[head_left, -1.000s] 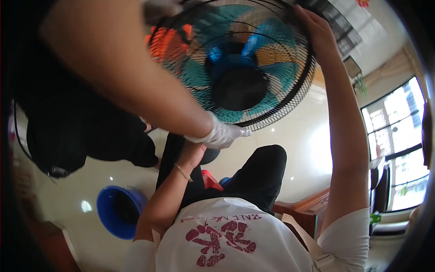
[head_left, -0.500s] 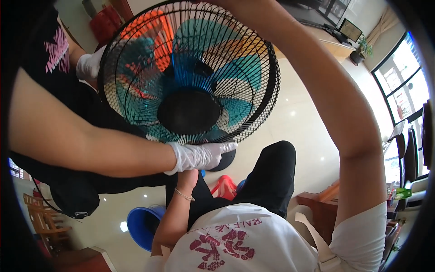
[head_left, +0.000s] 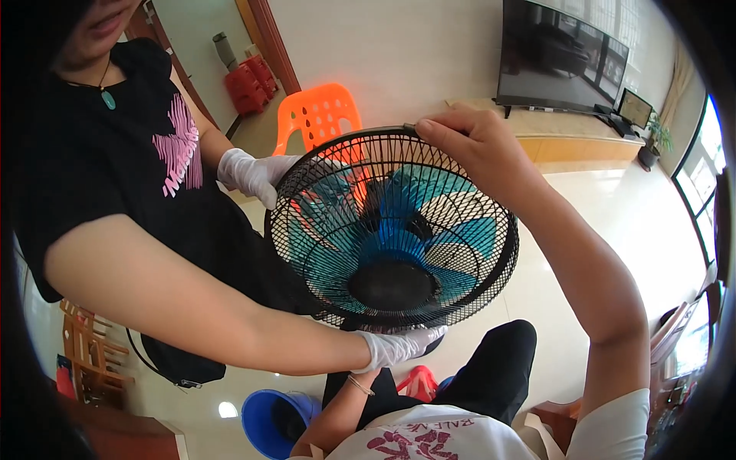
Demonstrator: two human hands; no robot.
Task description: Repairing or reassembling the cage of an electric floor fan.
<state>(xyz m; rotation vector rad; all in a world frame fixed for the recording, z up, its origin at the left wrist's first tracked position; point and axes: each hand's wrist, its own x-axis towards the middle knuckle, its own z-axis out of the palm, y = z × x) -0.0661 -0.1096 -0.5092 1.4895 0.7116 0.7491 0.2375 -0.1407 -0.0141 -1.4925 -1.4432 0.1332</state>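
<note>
A round electric fan with a black wire guard and blue-green blades is held up in front of me, its face tilted upward. My right hand is closed on the top rim of the guard, thumb and fingers pinching it near a small dark clip. My left hand reaches up below the fan, a bracelet on its wrist; its fingers are hidden behind a co-worker's gloved hand under the guard's lower edge. The co-worker's other gloved hand is at the guard's left rim.
The co-worker in a black shirt stands close on my left. A blue bucket is on the floor by my left forearm, with a red object between my legs. Behind the fan stands an orange plastic chair; farther back is a television.
The view has tilted upward, bringing the chair, television and my right hand on the rim into sight. The fan sits lower and farther right in the picture; the hands still hold it.
</note>
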